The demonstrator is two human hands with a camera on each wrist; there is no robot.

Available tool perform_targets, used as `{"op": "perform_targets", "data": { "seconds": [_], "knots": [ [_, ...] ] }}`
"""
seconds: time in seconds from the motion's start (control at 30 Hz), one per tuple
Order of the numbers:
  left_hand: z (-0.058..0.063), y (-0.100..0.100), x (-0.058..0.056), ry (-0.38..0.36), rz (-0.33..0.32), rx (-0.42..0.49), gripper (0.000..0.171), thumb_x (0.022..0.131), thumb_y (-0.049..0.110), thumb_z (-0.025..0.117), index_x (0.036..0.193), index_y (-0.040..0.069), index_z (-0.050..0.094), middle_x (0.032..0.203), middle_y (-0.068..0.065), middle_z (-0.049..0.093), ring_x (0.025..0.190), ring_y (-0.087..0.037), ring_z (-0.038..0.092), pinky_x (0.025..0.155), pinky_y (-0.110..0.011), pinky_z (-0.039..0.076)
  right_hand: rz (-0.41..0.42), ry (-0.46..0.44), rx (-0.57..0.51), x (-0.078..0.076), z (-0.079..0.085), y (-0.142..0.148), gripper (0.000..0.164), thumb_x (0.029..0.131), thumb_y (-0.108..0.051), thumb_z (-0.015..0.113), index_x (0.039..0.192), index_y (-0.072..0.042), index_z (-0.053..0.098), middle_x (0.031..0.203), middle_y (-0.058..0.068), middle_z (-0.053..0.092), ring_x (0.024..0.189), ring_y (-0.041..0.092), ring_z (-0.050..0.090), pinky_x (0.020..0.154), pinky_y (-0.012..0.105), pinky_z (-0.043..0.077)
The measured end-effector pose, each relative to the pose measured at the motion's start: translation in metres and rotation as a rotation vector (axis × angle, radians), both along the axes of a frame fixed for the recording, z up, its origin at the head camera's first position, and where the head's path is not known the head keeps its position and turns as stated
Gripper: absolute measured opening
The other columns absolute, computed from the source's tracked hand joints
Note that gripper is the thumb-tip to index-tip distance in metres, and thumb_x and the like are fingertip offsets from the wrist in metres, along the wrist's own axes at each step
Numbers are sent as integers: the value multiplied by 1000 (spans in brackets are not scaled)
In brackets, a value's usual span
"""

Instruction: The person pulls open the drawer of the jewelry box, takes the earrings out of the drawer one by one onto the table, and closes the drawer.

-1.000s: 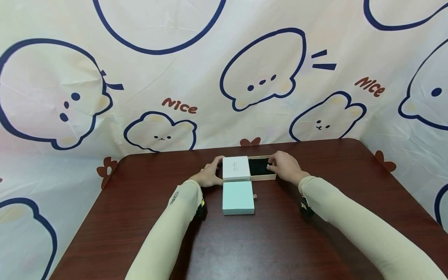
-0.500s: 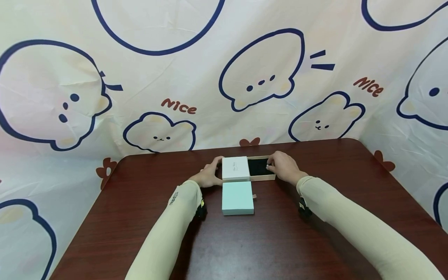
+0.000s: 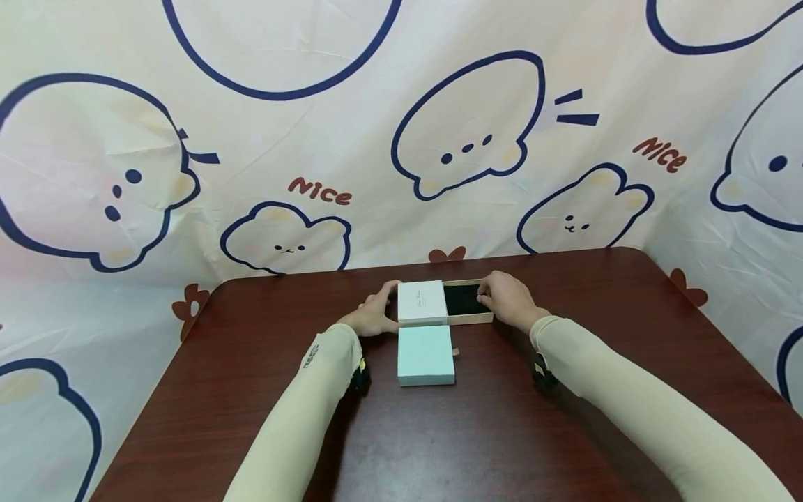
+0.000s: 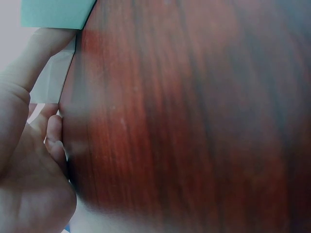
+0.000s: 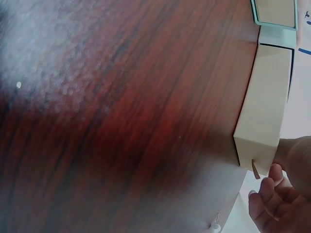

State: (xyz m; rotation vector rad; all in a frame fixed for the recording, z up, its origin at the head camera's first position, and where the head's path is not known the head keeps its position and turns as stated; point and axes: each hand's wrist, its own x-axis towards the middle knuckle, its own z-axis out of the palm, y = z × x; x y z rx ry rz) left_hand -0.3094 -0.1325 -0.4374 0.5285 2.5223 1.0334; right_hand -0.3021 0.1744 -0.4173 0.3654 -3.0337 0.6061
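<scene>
In the head view a white lidded sleeve box lies near the table's far edge. Its cream drawer, lined in black, sticks out to the right. My left hand grips the sleeve's left end, thumb on the near side and fingers on the far side. Over the drawer's right end, my right hand has its thumb and fingertips pinched at the black lining; the exact contact is hidden. In the right wrist view its other fingers curl outside the drawer end, beside a small tan pull tab.
A mint-green box lies directly in front of the white one, close against it, with a small tab on its right side. Both stand on a dark brown table. A cartoon-printed cloth hangs behind the table.
Both hands and the boxes keep nearly the same places. The right fingertips shift slightly at the black lining; a tiny pale spot there earlier is less visible now.
</scene>
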Motion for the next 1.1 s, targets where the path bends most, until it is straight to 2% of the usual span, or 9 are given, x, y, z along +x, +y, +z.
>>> {"op": "perform_targets", "data": {
  "seconds": [0.73, 1.1],
  "knots": [
    [1, 1, 1, 5, 0, -2, 94, 90, 23, 77, 159, 23, 14, 167, -10, 18, 147, -39, 29, 117, -64, 19, 14, 24, -2, -1, -3, 2, 15, 96, -14, 69, 106, -6, 77, 103, 11, 71, 85, 22, 62, 76, 41, 56],
    [-1, 1, -1, 11, 2, -11, 96, 89, 26, 79, 160, 24, 13, 167, -10, 19, 146, -38, 31, 116, -64, 22, 9, 25, -4, 0, -3, 2, 15, 97, -13, 68, 106, -5, 77, 104, 12, 71, 86, 23, 61, 77, 41, 56]
  ]
}}
